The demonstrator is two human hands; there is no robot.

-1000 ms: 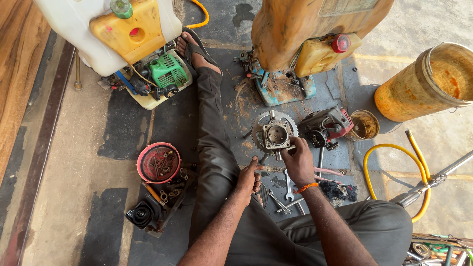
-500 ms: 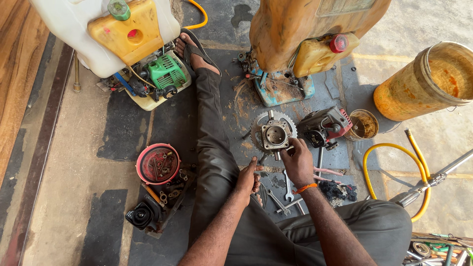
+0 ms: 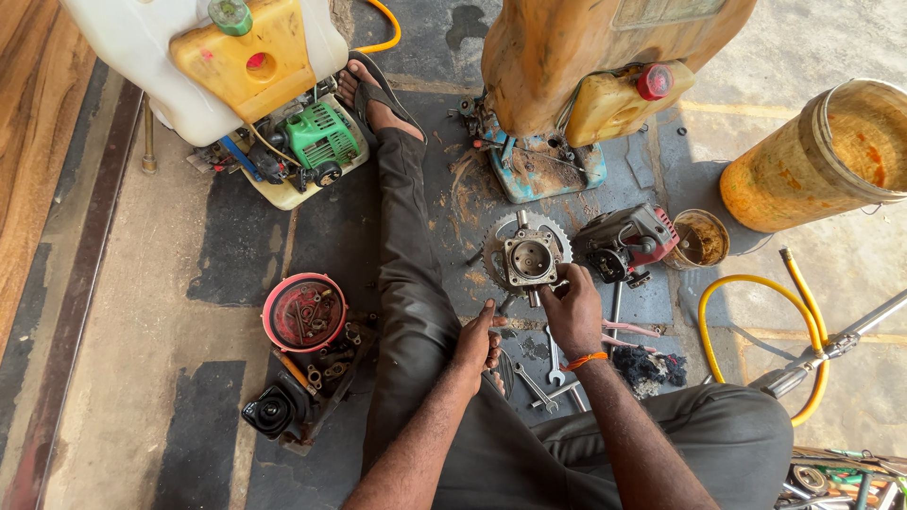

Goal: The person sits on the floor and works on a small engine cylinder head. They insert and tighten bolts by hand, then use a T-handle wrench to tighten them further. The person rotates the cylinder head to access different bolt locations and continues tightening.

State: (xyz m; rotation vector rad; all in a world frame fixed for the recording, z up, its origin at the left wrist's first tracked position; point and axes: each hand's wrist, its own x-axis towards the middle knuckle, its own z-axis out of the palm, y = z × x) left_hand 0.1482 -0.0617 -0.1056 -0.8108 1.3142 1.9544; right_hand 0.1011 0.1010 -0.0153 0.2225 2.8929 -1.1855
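I sit on the floor with my left leg stretched forward. My right hand (image 3: 573, 310), with an orange band at the wrist, reaches to the lower edge of a grey metal engine cylinder block (image 3: 530, 258) that rests on a toothed sprocket disc (image 3: 498, 247); its fingers touch the block, and whether they hold anything small is hidden. My left hand (image 3: 479, 342) rests on my left thigh, fingers loosely curled, holding nothing that I can see. Spanners (image 3: 553, 364) lie on the floor between my legs.
A red engine part (image 3: 628, 241) and small rusty tin (image 3: 699, 238) lie right of the block. A red bowl of small parts (image 3: 302, 313) and black carburettor part (image 3: 274, 413) sit left. Two sprayer machines (image 3: 250, 66) (image 3: 586, 76), orange bucket (image 3: 827, 156), yellow hose (image 3: 746, 283) surround.
My right hand has stayed at the block's lower edge, shifting only slightly. The view has moved a little; nothing else has visibly changed.
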